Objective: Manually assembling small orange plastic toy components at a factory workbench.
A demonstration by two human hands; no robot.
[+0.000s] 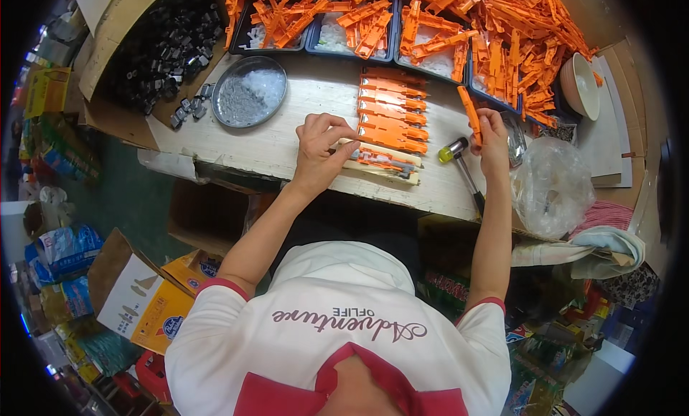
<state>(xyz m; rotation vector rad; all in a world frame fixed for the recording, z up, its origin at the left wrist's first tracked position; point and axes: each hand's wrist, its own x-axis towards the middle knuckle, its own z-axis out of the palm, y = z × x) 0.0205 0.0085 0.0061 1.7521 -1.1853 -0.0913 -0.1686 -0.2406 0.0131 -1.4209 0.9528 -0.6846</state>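
Observation:
My right hand is raised over the right of the table, its fingers closed on the lower end of a long orange plastic part. My left hand is closed in a pinch at the left end of a cream-coloured fixture; whatever its fingertips hold is hidden. Within that fixture lies another orange part with grey pieces along it. Just beyond, several orange parts are lined up in a stack of rows. A hammer with a yellow-green head rests beside my right hand.
Dark trays along the back hold white pieces and orange parts, with a large orange pile behind. At left are a round metal dish and a cardboard box of black pieces. A clear plastic bag and cream bowls sit at right.

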